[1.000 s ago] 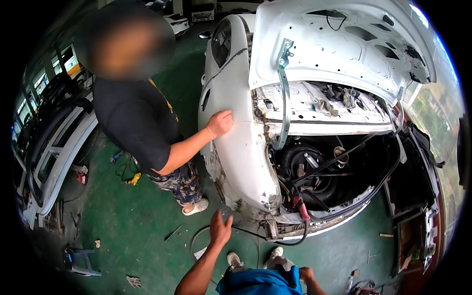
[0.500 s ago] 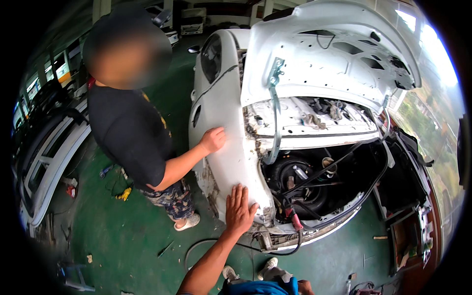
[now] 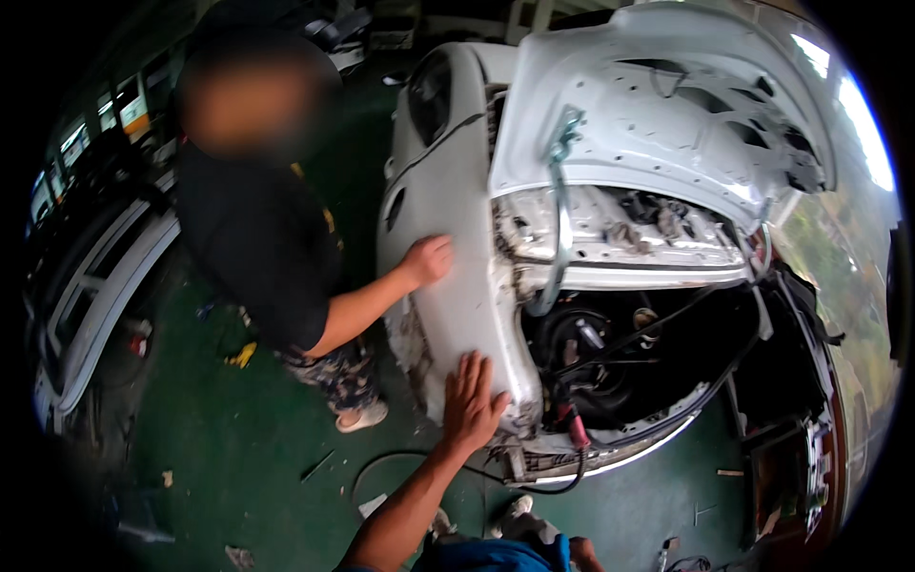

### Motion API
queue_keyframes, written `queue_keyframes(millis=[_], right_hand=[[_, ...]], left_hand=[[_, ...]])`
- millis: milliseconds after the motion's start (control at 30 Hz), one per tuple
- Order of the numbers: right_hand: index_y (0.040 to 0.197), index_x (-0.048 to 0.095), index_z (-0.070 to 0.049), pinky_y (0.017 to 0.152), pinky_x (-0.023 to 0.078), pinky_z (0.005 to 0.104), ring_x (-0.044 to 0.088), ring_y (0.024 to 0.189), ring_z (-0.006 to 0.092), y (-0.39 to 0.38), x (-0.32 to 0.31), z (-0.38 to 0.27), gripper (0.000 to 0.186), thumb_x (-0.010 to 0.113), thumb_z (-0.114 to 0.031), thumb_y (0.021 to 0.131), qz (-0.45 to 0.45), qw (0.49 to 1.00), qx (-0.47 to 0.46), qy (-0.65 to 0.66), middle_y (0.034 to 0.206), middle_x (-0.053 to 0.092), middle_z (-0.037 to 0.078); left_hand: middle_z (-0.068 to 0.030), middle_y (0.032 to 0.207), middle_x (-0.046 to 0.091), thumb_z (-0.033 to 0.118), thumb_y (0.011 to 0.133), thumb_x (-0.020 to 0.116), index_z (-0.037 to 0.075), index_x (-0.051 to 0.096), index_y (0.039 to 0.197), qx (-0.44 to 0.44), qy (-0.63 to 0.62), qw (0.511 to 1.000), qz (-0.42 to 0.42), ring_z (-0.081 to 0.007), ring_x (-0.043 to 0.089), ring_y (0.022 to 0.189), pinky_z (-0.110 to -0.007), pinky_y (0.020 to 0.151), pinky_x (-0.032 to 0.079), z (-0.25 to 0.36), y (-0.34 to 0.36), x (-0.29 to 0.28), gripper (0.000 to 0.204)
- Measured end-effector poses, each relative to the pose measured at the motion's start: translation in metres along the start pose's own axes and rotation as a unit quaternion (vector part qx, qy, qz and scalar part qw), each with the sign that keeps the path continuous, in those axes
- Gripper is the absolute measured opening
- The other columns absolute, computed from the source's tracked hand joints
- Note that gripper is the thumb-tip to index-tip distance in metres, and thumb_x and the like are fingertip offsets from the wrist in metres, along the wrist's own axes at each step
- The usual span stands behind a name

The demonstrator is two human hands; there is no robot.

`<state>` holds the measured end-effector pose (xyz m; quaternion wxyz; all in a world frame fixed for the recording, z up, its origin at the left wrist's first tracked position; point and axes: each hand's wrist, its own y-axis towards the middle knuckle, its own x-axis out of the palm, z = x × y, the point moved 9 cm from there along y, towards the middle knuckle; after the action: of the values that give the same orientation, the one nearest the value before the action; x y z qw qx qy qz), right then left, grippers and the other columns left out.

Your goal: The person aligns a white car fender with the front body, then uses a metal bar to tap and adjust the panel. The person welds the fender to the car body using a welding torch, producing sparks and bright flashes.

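Observation:
My left hand lies with fingers spread on the white car's rear side panel, near the scuffed corner beside the open trunk. My right hand is low at the bottom edge beside my blue clothing, its fingers mostly out of sight. A red-handled torch with a black hose hangs over the trunk's rear edge near my left hand. The raised white trunk lid stands on metal hinges above a dark trunk well. A co-worker in a black T-shirt has a hand on the same panel, farther forward.
The co-worker stands left of the car. A loose white body part is at the far left. Yellow tools and a looped hose lie on the green floor. Removed dark parts stand at the right.
My left hand rose from beside the car onto the panel and has stayed there over the last half second, while the view shifted slightly. The co-worker's hand remains on the panel.

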<state>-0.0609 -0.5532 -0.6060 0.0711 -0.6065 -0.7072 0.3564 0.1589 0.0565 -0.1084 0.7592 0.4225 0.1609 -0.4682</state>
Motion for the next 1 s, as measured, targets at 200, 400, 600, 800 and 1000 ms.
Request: queue_keyframes(millis=[200,400,600,800,1000], right_hand=[[0.113,0.065,-0.008,0.05,0.044,0.0377,0.053,0.063,0.0198,-0.011,0.044,-0.037,0.028,0.053,-0.02,0.091,0.006,0.99,0.012,-0.143,0.073,0.058,0.008],[0.122,0.061,-0.011,0.047,0.043,0.0374,0.052,0.057,0.0203,-0.025,0.027,-0.057,0.034,0.051,-0.025,0.094,0.025,0.982,0.007,-0.19,0.072,0.057,0.008],[0.12,0.064,-0.007,0.046,0.044,0.0364,0.052,0.056,0.0183,-0.035,0.031,-0.08,0.036,0.061,-0.033,0.096,0.026,0.989,-0.041,-0.14,0.071,0.058,0.007],[0.102,0.066,-0.003,0.046,0.042,0.0344,0.05,0.055,0.0161,-0.028,0.061,-0.087,0.022,0.062,-0.022,0.093,0.01,0.995,-0.053,-0.084,0.067,0.056,0.005],[0.106,0.078,-0.017,0.073,0.061,0.0338,0.075,0.079,0.0254,-0.024,0.123,-0.125,0.029,0.065,-0.021,0.08,-0.194,0.841,-0.096,-0.496,0.088,0.078,0.007]], left_hand=[[-0.0215,0.164,0.027,0.049,0.102,0.05,0.0,0.033,0.156,-0.059,0.063,0.996,-0.019,-0.039,0.024,0.152,-0.061,0.118,0.023,-0.036,0.03,-0.008,0.074],[-0.0202,0.166,0.023,0.052,0.102,0.048,0.001,0.028,0.158,-0.125,0.07,0.989,-0.037,-0.036,0.019,0.154,-0.057,0.122,0.02,-0.062,0.079,0.002,0.079],[-0.0199,0.166,0.023,0.054,0.102,0.047,0.002,0.027,0.158,-0.126,0.066,0.989,-0.033,-0.0365,0.019,0.154,-0.057,0.121,0.02,-0.064,0.086,0.006,0.08],[-0.0235,0.164,0.026,0.048,0.101,0.053,-0.001,0.03,0.156,-0.108,0.086,0.99,-0.011,-0.039,0.024,0.152,-0.057,0.119,0.024,-0.059,0.07,0.005,0.077],[-0.0348,0.158,0.027,0.039,0.102,0.053,-0.011,0.029,0.151,-0.057,0.131,0.989,-0.033,-0.0501,0.027,0.146,-0.056,0.118,0.024,-0.02,0.016,-0.007,0.074]])
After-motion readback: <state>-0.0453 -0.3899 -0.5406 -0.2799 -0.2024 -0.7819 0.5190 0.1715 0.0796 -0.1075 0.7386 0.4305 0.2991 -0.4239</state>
